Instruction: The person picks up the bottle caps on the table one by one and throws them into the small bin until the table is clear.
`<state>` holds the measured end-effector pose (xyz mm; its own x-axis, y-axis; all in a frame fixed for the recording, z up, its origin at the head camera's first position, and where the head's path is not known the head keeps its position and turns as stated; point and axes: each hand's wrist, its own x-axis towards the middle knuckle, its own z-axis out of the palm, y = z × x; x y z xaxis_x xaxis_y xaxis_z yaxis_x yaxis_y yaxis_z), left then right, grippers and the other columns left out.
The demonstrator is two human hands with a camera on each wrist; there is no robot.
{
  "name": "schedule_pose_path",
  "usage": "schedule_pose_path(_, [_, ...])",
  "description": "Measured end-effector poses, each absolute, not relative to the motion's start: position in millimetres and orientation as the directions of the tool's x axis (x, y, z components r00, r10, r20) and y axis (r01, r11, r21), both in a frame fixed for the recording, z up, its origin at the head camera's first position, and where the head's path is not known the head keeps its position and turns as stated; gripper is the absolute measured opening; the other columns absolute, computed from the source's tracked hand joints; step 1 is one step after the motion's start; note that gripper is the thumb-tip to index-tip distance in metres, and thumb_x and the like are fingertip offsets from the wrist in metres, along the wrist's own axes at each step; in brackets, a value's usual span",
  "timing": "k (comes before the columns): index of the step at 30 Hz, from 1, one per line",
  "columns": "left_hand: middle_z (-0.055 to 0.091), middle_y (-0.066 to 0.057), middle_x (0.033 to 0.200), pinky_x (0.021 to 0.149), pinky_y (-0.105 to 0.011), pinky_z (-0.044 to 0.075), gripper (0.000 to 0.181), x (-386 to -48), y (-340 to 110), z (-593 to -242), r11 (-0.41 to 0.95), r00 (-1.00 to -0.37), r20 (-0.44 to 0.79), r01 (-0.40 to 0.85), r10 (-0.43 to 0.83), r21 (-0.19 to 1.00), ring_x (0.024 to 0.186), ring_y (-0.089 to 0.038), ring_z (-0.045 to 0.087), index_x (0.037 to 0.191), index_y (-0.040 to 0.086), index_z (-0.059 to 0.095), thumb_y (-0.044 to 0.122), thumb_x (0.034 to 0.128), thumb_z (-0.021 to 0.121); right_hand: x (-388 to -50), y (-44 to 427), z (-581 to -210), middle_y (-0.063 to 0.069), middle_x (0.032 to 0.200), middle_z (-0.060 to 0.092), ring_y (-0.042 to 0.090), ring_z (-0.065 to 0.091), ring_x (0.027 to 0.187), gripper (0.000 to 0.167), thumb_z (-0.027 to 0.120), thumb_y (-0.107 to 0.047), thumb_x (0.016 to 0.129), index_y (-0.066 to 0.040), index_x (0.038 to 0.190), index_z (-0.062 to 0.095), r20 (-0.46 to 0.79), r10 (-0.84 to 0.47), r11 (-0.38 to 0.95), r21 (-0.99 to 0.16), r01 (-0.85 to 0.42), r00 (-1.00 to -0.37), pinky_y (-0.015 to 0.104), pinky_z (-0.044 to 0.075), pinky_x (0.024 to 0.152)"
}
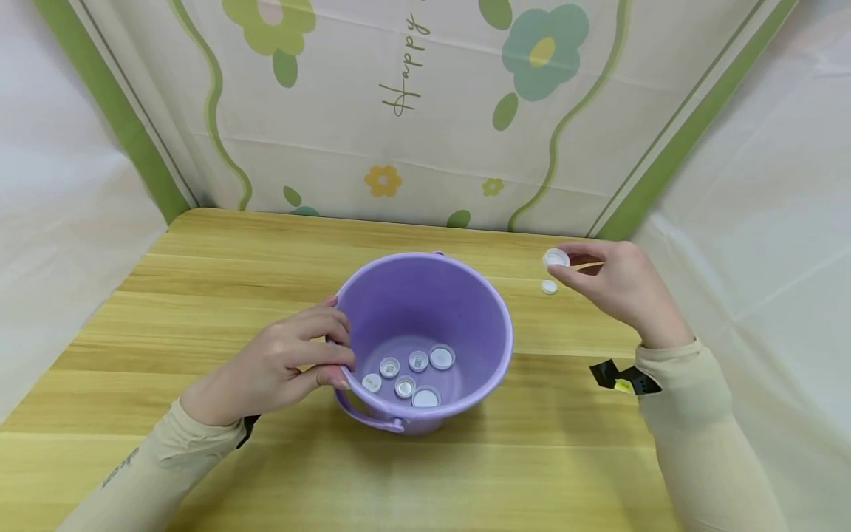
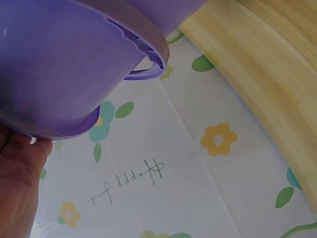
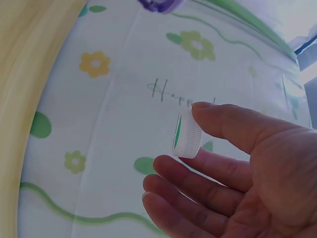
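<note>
A purple bucket [image 1: 425, 295] stands on the wooden table, its mouth tipped toward me. Several white bottle caps [image 1: 442, 357] lie on its bottom. My left hand [image 1: 286, 362] grips the bucket's left rim, thumb outside at the front and fingers over the edge. In the left wrist view that hand [image 2: 22, 178] touches the rim at the lower left. Off to the bucket's right, my right hand [image 1: 614, 284] pinches a white bottle cap [image 1: 555, 258] between thumb and fingers. The right wrist view shows this cap's ribbed side [image 3: 189, 136]. Another small white cap [image 1: 549, 287] is just below it.
The wooden table [image 1: 166, 295] ends at the back against a white cloth [image 1: 319, 118] printed with flowers. Pale sheets hang at the left [image 1: 60, 185] and right [image 1: 764, 222]. The bucket's purple handle [image 1: 368, 420] hangs down at the front left.
</note>
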<state>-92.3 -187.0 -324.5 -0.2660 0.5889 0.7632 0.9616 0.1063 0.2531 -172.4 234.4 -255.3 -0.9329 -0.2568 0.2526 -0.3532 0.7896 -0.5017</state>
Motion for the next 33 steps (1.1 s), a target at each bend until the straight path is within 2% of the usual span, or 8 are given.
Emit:
schedule_pose_path(7, [0.062,-0.005,0.096,0.114,-0.053,0.034,0.023,-92.7,-187.4,-325.3,0.112,-0.273,0.761,0.960,0.589,0.258,0.099,-0.025,0.057,0.093,0.006,0.072,0.027,0.0975,0.064,-159.6,215.9,-245.7,0.007,0.105,0.072,0.025,0.073,0.084,0.034,0.076,-0.033,0.089,-0.014,0.117,0.073,0.270,-0.334,0.753,-0.500,-0.428,-0.903,0.020,0.058,0.069])
schedule_pose_path(13, [0.061,-0.005,0.096,0.114,-0.054,0.034,0.023,-93.4,-187.2,-325.7,0.114,-0.265,0.761,0.962,0.592,0.247,0.098,-0.025,0.056,0.093,0.006,0.071,0.027,0.0981,0.063,-151.9,199.0,-243.9,0.002,0.107,0.072,0.023,0.068,0.095,0.029,0.078,-0.028,0.089,-0.010,0.111,0.074,0.353,-0.416,0.699,-0.466,-0.542,-0.838,0.038,0.061,0.079])
schedule_pose_path(20, [0.061,-0.005,0.096,0.115,-0.052,0.034,0.022,-93.2,-187.0,-326.6,0.116,-0.269,0.760,0.961,0.591,0.251,0.099,-0.025,0.056,0.093,0.007,0.071,0.027,0.0978,0.063,-142.1,184.1,-241.1,0.000,0.100,0.073,0.018,0.070,0.085,0.026,0.083,-0.017,0.083,-0.010,0.107,0.076,0.464,-0.487,0.656,-0.366,-0.661,-0.740,0.034,0.062,0.073])
schedule_pose_path(24, [0.061,-0.004,0.096,0.115,-0.052,0.034,0.022,-93.3,-186.8,-326.8,0.120,-0.267,0.761,0.962,0.592,0.244,0.099,-0.024,0.056,0.094,0.008,0.072,0.029,0.0972,0.063,-138.0,177.1,-240.3,0.002,0.101,0.073,0.019,0.070,0.086,0.029,0.084,-0.014,0.081,-0.008,0.108,0.075,0.493,-0.518,0.635,-0.325,-0.701,-0.699,0.034,0.062,0.073])
schedule_pose_path(28, [0.062,-0.004,0.096,0.115,-0.052,0.034,0.022,-93.4,-186.6,-326.5,0.120,-0.262,0.762,0.964,0.592,0.238,0.098,-0.023,0.057,0.094,0.009,0.072,0.029,0.0970,0.063,-134.9,170.4,-240.1,0.003,0.103,0.073,0.020,0.070,0.092,0.032,0.084,-0.013,0.080,-0.006,0.110,0.074,0.485,-0.552,0.608,-0.322,-0.726,-0.678,0.035,0.061,0.075])
schedule_pose_path(33, [0.062,-0.004,0.096,0.114,-0.052,0.035,0.023,-93.2,-186.6,-326.5,0.121,-0.260,0.766,0.965,0.588,0.234,0.098,-0.024,0.057,0.094,0.008,0.072,0.029,0.0971,0.063,-132.6,161.9,-239.7,0.003,0.104,0.073,0.020,0.069,0.091,0.032,0.083,-0.016,0.082,-0.005,0.111,0.074,0.467,-0.577,0.603,-0.311,-0.735,-0.671,0.036,0.060,0.075])
